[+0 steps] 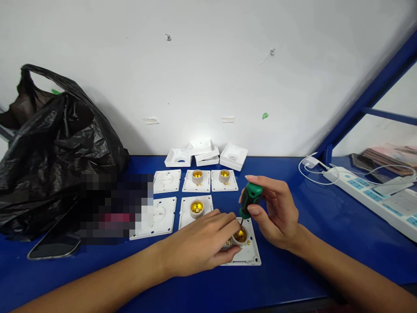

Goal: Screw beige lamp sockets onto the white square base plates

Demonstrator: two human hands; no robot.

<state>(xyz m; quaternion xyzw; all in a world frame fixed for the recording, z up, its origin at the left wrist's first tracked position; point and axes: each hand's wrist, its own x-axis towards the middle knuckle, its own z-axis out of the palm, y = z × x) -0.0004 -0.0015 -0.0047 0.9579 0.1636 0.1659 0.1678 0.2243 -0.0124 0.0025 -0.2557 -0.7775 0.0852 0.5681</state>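
My right hand [276,211] is closed around a green and black screwdriver [250,200], tilted with its shaft pointing down. The tip goes toward a lamp socket [240,236] with a brass-coloured inside, and its exact contact point is hidden by my fingers. My left hand [208,239] grips that socket from the left, thumb at the front and fingers behind. Beneath the socket lies a square white base plate [252,256] near the table's front. Behind my left hand, another lamp socket [196,209] sits on its own white plate [186,213].
Two more socketed plates [197,187] and two bare plates [167,180] lie on the blue table [276,287]. White square covers [233,156] are stacked by the wall. A black plastic bag [61,143] and phone [54,243] are left; a power strip [374,195] is right.
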